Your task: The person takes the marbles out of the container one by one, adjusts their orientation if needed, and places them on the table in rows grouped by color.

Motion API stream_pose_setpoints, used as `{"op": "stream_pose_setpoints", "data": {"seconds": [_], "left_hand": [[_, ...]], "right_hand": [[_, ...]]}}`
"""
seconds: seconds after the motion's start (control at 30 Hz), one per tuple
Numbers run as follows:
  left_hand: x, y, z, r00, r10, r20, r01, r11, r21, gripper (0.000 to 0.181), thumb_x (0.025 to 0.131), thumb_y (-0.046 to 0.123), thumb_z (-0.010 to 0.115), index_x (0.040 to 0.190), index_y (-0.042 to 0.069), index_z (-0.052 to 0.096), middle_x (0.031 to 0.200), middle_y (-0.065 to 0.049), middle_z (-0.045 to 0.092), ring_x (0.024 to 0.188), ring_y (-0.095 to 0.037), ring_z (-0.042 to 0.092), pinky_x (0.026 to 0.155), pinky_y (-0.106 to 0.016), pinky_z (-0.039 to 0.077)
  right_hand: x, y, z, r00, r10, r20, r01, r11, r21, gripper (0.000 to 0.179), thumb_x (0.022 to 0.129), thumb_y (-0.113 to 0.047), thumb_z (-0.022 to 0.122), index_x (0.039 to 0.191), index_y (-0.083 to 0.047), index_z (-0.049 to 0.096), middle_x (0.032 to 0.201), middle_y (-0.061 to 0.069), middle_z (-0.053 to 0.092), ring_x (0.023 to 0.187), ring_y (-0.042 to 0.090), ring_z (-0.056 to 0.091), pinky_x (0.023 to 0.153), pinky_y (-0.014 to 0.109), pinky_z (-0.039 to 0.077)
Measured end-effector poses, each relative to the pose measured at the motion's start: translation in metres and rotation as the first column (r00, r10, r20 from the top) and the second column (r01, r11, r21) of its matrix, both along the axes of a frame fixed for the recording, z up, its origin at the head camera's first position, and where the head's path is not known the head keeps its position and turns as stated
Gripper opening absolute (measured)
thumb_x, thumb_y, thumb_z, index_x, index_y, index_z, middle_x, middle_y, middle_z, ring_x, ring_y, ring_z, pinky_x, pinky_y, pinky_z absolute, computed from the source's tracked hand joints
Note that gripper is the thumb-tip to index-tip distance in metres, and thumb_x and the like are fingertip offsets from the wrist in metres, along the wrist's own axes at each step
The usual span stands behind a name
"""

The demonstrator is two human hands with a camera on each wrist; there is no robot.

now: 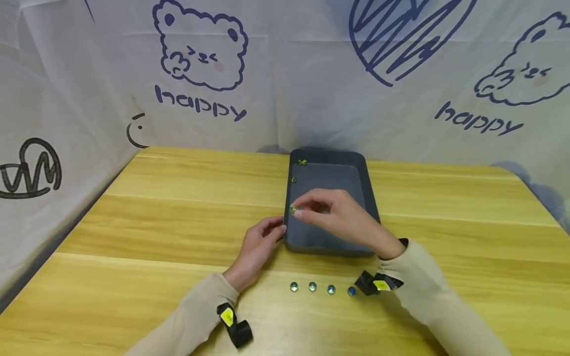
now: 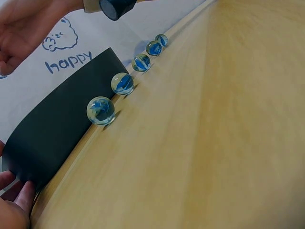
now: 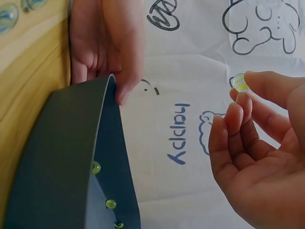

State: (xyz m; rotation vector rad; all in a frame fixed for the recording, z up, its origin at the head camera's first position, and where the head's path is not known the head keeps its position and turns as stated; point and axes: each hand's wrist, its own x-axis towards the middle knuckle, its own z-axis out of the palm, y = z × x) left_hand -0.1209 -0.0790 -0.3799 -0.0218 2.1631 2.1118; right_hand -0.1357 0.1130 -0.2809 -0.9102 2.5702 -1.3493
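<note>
My right hand (image 1: 336, 217) is over the left part of a dark grey rectangular tray (image 1: 331, 242). Between its thumb and index finger it pinches a clear marble (image 3: 240, 82) with a yellow-green swirl, held above the tray's rim. Three more yellow-green marbles (image 1: 294, 179) lie inside along the tray's left side, two of them close together at the far left corner. At the near left corner, my left hand (image 1: 258, 249) holds the tray wall, its thumb (image 3: 127, 81) at the rim and other fingers against the outside.
Several clear marbles with blue swirls (image 1: 312, 286) stand in a row on the wooden table (image 1: 178, 222) in front of the tray, the right end partly behind the right wrist camera (image 1: 366, 283). A white cloth (image 1: 294, 99) with drawings hangs behind the table.
</note>
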Motion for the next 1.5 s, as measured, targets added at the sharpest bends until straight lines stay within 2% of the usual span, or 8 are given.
{"op": "stream_pose_setpoints", "data": {"seconds": [0.27, 0.5, 0.73, 0.93, 1.3, 1.5], "left_hand": [[-0.002, 0.001, -0.001, 1.0, 0.002, 0.0, -0.002, 1.0, 0.006, 0.034, 0.095, 0.011, 0.057, 0.125, -0.006, 0.058, 0.123, -0.017, 0.06, 0.111, -0.026, 0.057, 0.097, -0.037, 0.047], [-0.002, 0.004, -0.001, 1.0, 0.003, -0.004, -0.003, 1.0, 0.002, 0.034, 0.094, 0.01, 0.056, 0.125, -0.006, 0.058, 0.123, -0.017, 0.061, 0.112, -0.027, 0.056, 0.097, -0.038, 0.046], [-0.003, 0.004, -0.001, 1.0, 0.008, 0.0, -0.008, 1.0, 0.008, 0.035, 0.095, 0.012, 0.058, 0.126, -0.005, 0.059, 0.123, -0.018, 0.061, 0.112, -0.026, 0.057, 0.098, -0.037, 0.046], [-0.002, 0.001, -0.002, 1.0, 0.027, 0.009, -0.026, 1.0, -0.01, 0.035, 0.094, 0.011, 0.058, 0.125, -0.005, 0.059, 0.121, -0.017, 0.062, 0.109, -0.025, 0.058, 0.096, -0.037, 0.047], [-0.001, 0.002, -0.003, 1.0, 0.018, 0.005, -0.018, 1.0, -0.008, 0.035, 0.095, 0.011, 0.057, 0.125, -0.006, 0.059, 0.122, -0.018, 0.062, 0.11, -0.025, 0.057, 0.096, -0.037, 0.047], [-0.002, 0.003, -0.001, 1.0, 0.019, 0.001, -0.019, 1.0, 0.0, 0.034, 0.095, 0.011, 0.057, 0.125, -0.005, 0.059, 0.121, -0.018, 0.062, 0.109, -0.025, 0.058, 0.096, -0.037, 0.047]], "right_hand": [[0.006, -0.004, 0.0, 1.0, 0.004, -0.009, -0.004, 1.0, -0.019, 0.019, 0.093, -0.016, 0.066, 0.108, -0.007, 0.071, 0.088, -0.005, 0.064, 0.078, 0.013, 0.058, 0.071, 0.033, 0.05], [0.02, -0.003, -0.003, 0.997, 0.058, -0.045, -0.059, 0.998, -0.026, 0.016, 0.092, -0.014, 0.067, 0.106, -0.009, 0.071, 0.082, -0.007, 0.061, 0.074, 0.011, 0.056, 0.07, 0.03, 0.05], [0.035, 0.003, -0.007, 0.992, 0.114, 0.059, -0.111, 0.993, -0.047, 0.017, 0.091, -0.014, 0.068, 0.106, -0.007, 0.071, 0.082, -0.007, 0.063, 0.074, 0.012, 0.058, 0.068, 0.03, 0.051], [0.047, 0.002, -0.014, 0.971, 0.155, 0.181, -0.14, 0.986, -0.091, 0.019, 0.094, -0.016, 0.065, 0.108, -0.005, 0.07, 0.086, -0.004, 0.066, 0.077, 0.013, 0.061, 0.07, 0.03, 0.053], [0.064, -0.005, -0.021, 0.977, 0.129, 0.168, -0.12, 0.991, -0.062, 0.017, 0.091, -0.016, 0.067, 0.103, -0.005, 0.072, 0.081, -0.007, 0.067, 0.074, 0.007, 0.062, 0.07, 0.028, 0.055], [0.068, -0.003, -0.024, 0.974, 0.091, 0.208, -0.086, 0.996, -0.036, 0.02, 0.092, -0.021, 0.067, 0.104, -0.007, 0.072, 0.08, -0.008, 0.067, 0.073, 0.007, 0.061, 0.068, 0.027, 0.053]]}}
